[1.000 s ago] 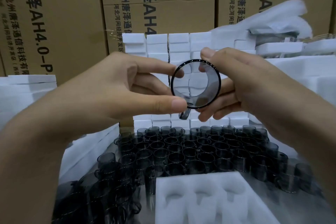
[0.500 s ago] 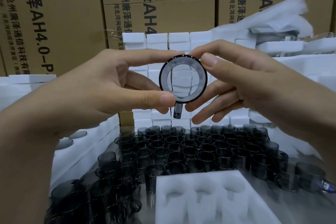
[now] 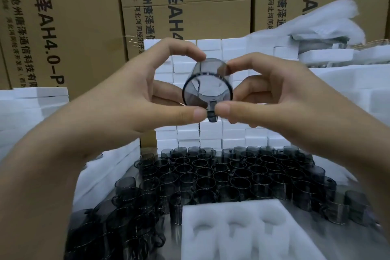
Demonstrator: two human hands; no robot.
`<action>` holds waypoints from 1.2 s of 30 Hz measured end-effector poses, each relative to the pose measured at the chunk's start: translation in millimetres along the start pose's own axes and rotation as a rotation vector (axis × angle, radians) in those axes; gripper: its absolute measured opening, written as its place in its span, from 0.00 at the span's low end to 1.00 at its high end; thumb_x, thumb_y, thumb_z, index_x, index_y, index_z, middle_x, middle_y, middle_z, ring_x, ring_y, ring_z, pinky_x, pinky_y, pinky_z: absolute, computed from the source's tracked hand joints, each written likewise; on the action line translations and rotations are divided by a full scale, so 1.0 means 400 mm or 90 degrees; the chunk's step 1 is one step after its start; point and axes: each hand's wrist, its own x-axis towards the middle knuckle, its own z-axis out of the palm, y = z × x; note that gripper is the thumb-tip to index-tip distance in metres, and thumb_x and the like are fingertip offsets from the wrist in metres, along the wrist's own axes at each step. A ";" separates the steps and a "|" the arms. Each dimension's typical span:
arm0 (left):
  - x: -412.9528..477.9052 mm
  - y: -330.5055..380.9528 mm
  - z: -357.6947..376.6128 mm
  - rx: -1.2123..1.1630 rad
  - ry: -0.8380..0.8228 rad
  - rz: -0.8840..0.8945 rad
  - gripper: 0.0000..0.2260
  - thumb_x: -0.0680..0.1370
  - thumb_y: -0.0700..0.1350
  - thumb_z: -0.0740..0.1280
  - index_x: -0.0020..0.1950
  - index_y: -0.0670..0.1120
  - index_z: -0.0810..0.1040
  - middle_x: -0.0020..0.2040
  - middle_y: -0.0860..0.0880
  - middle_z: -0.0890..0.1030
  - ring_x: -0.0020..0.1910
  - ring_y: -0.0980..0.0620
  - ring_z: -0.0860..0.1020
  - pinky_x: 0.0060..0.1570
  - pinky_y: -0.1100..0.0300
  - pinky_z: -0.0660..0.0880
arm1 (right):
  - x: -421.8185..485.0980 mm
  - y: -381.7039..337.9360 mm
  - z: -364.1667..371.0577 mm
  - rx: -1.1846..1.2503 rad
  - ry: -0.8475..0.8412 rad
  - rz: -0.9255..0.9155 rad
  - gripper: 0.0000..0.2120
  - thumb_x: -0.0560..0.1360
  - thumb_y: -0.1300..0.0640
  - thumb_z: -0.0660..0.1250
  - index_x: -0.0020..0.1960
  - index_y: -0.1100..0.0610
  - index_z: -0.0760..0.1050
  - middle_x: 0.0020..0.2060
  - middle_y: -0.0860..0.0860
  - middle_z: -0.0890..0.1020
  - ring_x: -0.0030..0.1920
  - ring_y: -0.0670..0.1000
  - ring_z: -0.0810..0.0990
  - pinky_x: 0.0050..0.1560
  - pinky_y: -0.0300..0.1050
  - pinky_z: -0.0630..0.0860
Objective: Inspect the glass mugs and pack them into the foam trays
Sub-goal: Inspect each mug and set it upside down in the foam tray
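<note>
Standing by the bench, I saw the person holding one smoky glass mug [image 3: 207, 86] up at chest height between both hands, well above the table, its open mouth turned toward their face and its handle [image 3: 212, 115] pointing down. The left hand [image 3: 135, 95] and the right hand [image 3: 274, 95] were each curled round it, forefingers on the far end and thumbs pinching the near rim on either side of the handle. To my eye this was the inspecting step, with the packing not yet begun for this piece. Below, at the near edge, lay a foam tray [image 3: 211, 211] whose three visible pockets held nothing. Behind it a dense crowd of loose mugs [image 3: 221, 173] stood upright on the table, dozens of them, so I judged most of the work lay ahead. White foam blocks [image 3: 232, 46] were stacked behind the mugs, more foam sheets [image 3: 31, 99] were piled at the left, and printed cardboard cartons [image 3: 63, 27] walled the back; whether any filled trays sat among them I could not tell
</note>
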 end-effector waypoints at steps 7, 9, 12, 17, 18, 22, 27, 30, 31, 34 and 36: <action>0.018 -0.016 0.026 0.209 0.111 0.024 0.26 0.67 0.59 0.84 0.63 0.68 0.79 0.59 0.61 0.84 0.57 0.60 0.85 0.53 0.48 0.84 | 0.001 0.031 0.003 -0.272 0.076 -0.025 0.22 0.68 0.42 0.77 0.60 0.36 0.76 0.45 0.42 0.81 0.50 0.45 0.81 0.44 0.40 0.75; 0.024 -0.026 0.034 0.245 0.130 0.033 0.25 0.67 0.58 0.82 0.62 0.68 0.80 0.57 0.64 0.84 0.58 0.63 0.83 0.53 0.49 0.83 | 0.002 0.037 0.003 -0.309 0.081 -0.030 0.23 0.69 0.43 0.76 0.61 0.36 0.76 0.45 0.42 0.79 0.52 0.44 0.78 0.45 0.34 0.72; 0.030 -0.037 0.047 0.313 0.153 0.057 0.25 0.68 0.58 0.80 0.63 0.70 0.78 0.57 0.65 0.83 0.60 0.65 0.81 0.54 0.51 0.80 | 0.005 0.040 0.002 -0.343 0.081 -0.044 0.23 0.68 0.43 0.75 0.62 0.35 0.75 0.47 0.40 0.75 0.53 0.41 0.75 0.47 0.30 0.68; 0.036 -0.046 0.053 0.369 0.199 0.099 0.22 0.70 0.59 0.78 0.63 0.66 0.80 0.59 0.68 0.82 0.62 0.62 0.80 0.54 0.47 0.80 | 0.004 0.041 0.007 -0.361 0.105 -0.074 0.26 0.69 0.42 0.74 0.66 0.35 0.73 0.55 0.39 0.71 0.62 0.41 0.70 0.56 0.36 0.69; 0.036 -0.047 0.050 0.359 0.206 0.100 0.22 0.69 0.58 0.79 0.63 0.65 0.81 0.59 0.68 0.82 0.62 0.62 0.80 0.55 0.47 0.79 | 0.004 0.041 0.005 -0.369 0.109 -0.075 0.28 0.69 0.41 0.75 0.67 0.35 0.73 0.56 0.40 0.71 0.64 0.43 0.69 0.58 0.36 0.69; 0.033 -0.050 0.037 0.268 0.184 0.091 0.21 0.68 0.55 0.82 0.60 0.62 0.83 0.57 0.68 0.84 0.61 0.65 0.81 0.53 0.52 0.77 | 0.006 0.044 -0.005 -0.391 0.106 -0.079 0.28 0.68 0.39 0.75 0.66 0.38 0.72 0.59 0.37 0.72 0.64 0.42 0.68 0.60 0.27 0.65; 0.040 -0.054 0.048 0.271 0.157 0.059 0.25 0.70 0.53 0.83 0.65 0.64 0.80 0.60 0.67 0.83 0.63 0.65 0.80 0.56 0.50 0.79 | 0.007 0.044 -0.004 -0.390 0.134 -0.109 0.24 0.69 0.43 0.76 0.64 0.43 0.76 0.59 0.38 0.74 0.62 0.43 0.69 0.61 0.25 0.62; 0.037 -0.041 0.057 0.303 0.167 0.094 0.31 0.69 0.59 0.82 0.70 0.69 0.74 0.64 0.66 0.80 0.66 0.64 0.78 0.56 0.53 0.78 | 0.008 0.041 0.002 -0.397 0.133 -0.114 0.24 0.70 0.47 0.75 0.64 0.44 0.75 0.58 0.38 0.74 0.62 0.43 0.69 0.62 0.26 0.62; 0.034 -0.036 0.058 0.306 0.171 0.114 0.31 0.70 0.60 0.81 0.70 0.69 0.74 0.65 0.65 0.80 0.67 0.63 0.77 0.55 0.54 0.77 | 0.008 0.040 0.003 -0.400 0.135 -0.119 0.24 0.70 0.48 0.74 0.65 0.44 0.75 0.58 0.38 0.75 0.61 0.44 0.70 0.62 0.26 0.62; 0.033 -0.030 0.055 0.341 0.190 0.149 0.26 0.72 0.59 0.80 0.69 0.64 0.78 0.63 0.63 0.81 0.67 0.61 0.77 0.58 0.56 0.76 | 0.006 0.033 0.004 -0.399 0.145 -0.143 0.23 0.72 0.51 0.74 0.65 0.45 0.74 0.57 0.40 0.76 0.61 0.45 0.72 0.63 0.32 0.65; 0.036 -0.031 0.054 0.374 0.207 0.140 0.26 0.72 0.58 0.79 0.69 0.63 0.80 0.63 0.65 0.81 0.67 0.62 0.76 0.62 0.55 0.75 | 0.005 0.028 0.004 -0.398 0.152 -0.159 0.24 0.71 0.51 0.74 0.66 0.46 0.74 0.57 0.41 0.76 0.62 0.46 0.73 0.63 0.34 0.67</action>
